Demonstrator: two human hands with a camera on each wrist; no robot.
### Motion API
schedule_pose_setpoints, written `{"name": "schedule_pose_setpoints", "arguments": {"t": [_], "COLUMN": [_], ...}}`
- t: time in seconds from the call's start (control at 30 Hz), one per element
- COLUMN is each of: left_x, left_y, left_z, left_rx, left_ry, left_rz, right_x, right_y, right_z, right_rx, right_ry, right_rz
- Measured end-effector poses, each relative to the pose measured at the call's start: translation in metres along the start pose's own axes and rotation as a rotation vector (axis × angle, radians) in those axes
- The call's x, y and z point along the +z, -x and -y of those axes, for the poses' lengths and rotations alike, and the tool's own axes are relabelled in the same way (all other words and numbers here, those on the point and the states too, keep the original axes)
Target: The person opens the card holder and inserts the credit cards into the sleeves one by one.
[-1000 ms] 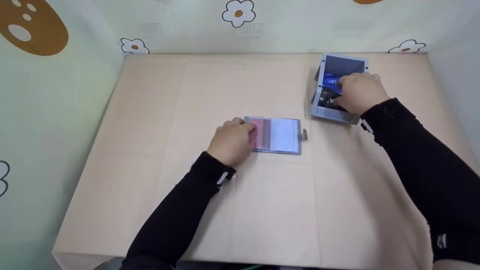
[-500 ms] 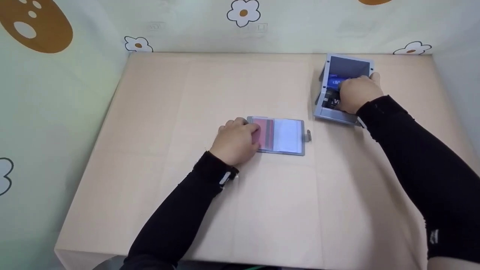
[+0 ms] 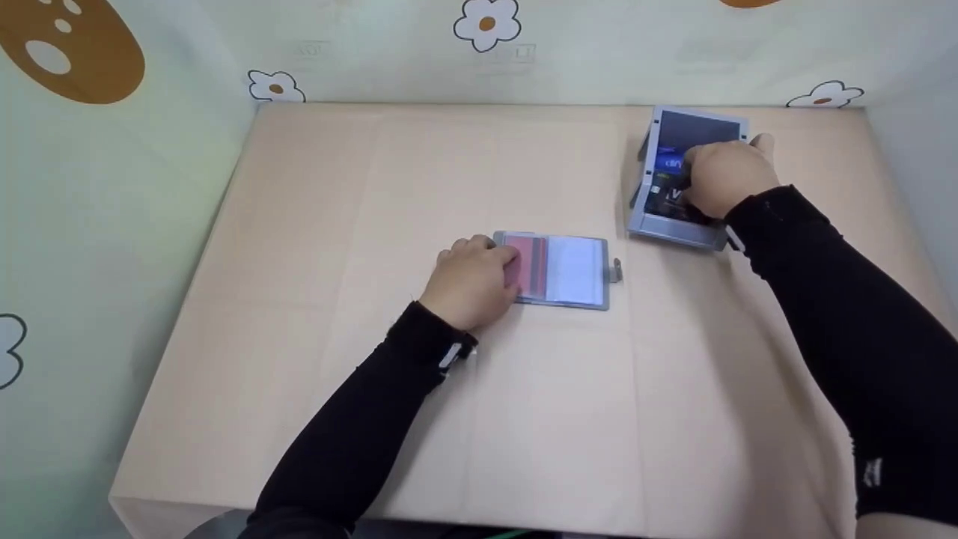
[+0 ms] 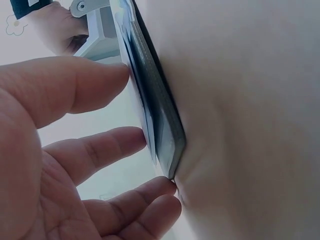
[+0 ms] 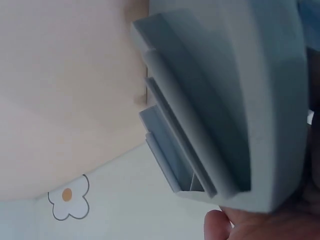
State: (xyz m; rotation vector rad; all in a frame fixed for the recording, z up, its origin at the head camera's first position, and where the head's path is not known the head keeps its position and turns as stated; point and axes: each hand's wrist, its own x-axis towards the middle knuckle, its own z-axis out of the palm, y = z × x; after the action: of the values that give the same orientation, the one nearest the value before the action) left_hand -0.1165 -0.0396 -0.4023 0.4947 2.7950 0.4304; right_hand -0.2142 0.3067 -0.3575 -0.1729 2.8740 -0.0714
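An open card holder (image 3: 576, 271) lies on the table, with a red striped card (image 3: 533, 262) in its left sleeve and a whitish sleeve on the right. My left hand (image 3: 470, 281) rests its fingertips on the left part of it; in the left wrist view the thumb and fingers (image 4: 100, 147) touch its surface and edge, fairly straight. My right hand (image 3: 732, 178) reaches into a grey box (image 3: 673, 230) at the back right. Inside are a blue card (image 3: 668, 159) and a black card (image 3: 664, 196) with white lettering. The right fingertips are hidden, so any grip is unclear.
Ridged rails (image 5: 190, 120) stand out from the box's outer side. A small clasp strap (image 3: 616, 270) sticks out from the card holder's right edge. A pale cloth (image 3: 299, 224) covers the table, and flower-patterned walls (image 3: 374, 52) border it.
Inside the box, my right hand has shifted slightly, lower at first, then up and to the right. My left hand stays on the card holder. The view has moved a little.
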Motion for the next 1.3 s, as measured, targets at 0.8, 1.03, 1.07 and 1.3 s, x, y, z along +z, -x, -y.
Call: {"name": "schedule_pose_setpoints", "arguments": {"t": [0.8, 1.03, 1.07, 1.3], "left_x": [-0.001, -0.001, -0.001, -0.001], "left_y": [0.000, 0.000, 0.000, -0.001], "left_z": [-0.003, -0.003, -0.003, -0.004], "left_rx": [0.009, -0.001, -0.004, -0.017], "left_ry": [0.003, 0.010, 0.012, 0.011], "left_rz": [-0.004, 0.005, 0.008, 0.013], "right_x": [-0.018, 0.018, 0.021, 0.034], "right_y": [0.063, 0.062, 0.062, 0.059], "right_z": [0.070, 0.103, 0.105, 0.113], "right_rx": [-0.035, -0.123, -0.126, -0.161], "right_ry": [-0.518, -0.521, -0.525, -0.547], "right_rz": [-0.122, 0.057, 0.068, 0.090]}}
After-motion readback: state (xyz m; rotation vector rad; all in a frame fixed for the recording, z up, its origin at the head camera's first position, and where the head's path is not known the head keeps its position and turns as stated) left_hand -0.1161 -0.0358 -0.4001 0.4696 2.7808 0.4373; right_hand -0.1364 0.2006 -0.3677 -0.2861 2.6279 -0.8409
